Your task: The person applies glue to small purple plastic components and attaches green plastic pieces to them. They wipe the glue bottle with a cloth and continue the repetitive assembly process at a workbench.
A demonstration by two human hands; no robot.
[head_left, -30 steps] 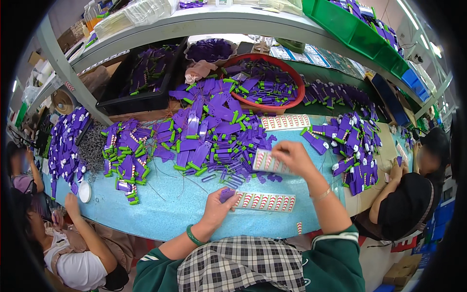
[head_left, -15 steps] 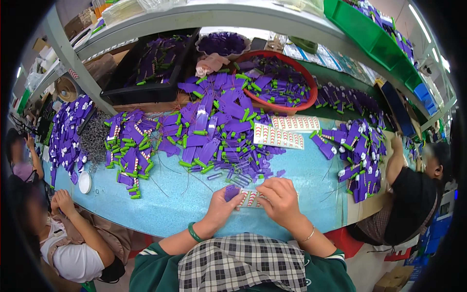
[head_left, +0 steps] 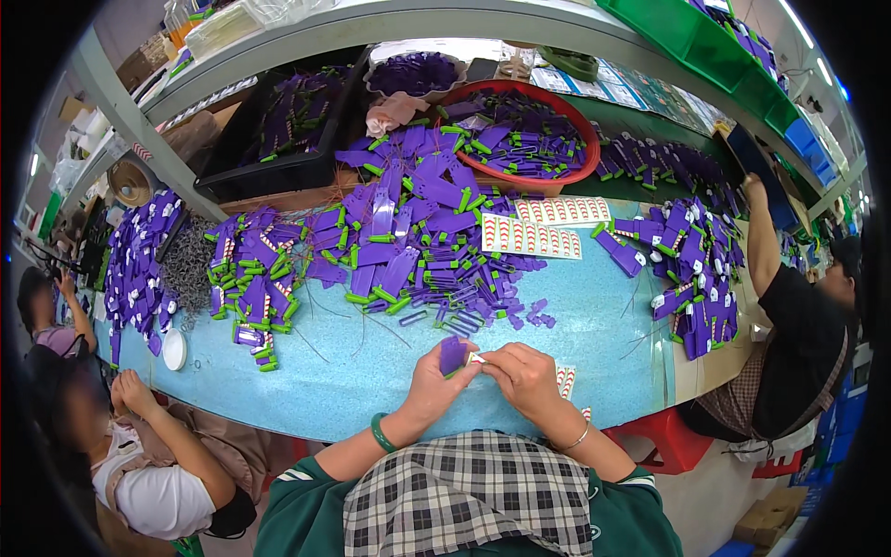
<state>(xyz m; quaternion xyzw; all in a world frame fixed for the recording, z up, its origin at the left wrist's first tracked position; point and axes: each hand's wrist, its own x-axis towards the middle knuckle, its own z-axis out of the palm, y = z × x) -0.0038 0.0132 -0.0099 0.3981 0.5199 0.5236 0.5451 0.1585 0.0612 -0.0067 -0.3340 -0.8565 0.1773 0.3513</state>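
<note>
My left hand (head_left: 432, 382) grips a flat purple plastic piece (head_left: 452, 354) that stands up between its thumb and fingers. Close against it, my right hand (head_left: 525, 376) pinches a small white sticker (head_left: 476, 359) at the edge of the piece; the fingers partly cover it. Partly hidden beneath my right hand, a sticker sheet with red curved marks (head_left: 566, 379) lies on the blue table. Farther off are loose purple clips (head_left: 464, 322) and a large heap of purple and green parts (head_left: 394, 246). Two more sticker sheets (head_left: 531, 238) lie beside that heap.
A red basin (head_left: 594, 158) and a black tray (head_left: 223, 181) of parts stand at the back under a metal shelf (head_left: 371, 26). More purple-green pieces (head_left: 691, 278) are piled at right. A white lid (head_left: 174, 350) lies left. People sit on both sides.
My hands have come off the sticker sheet, which now shows by my right wrist. A small sticker is now in my right fingers, brought against the purple piece. The view has shifted slightly.
</note>
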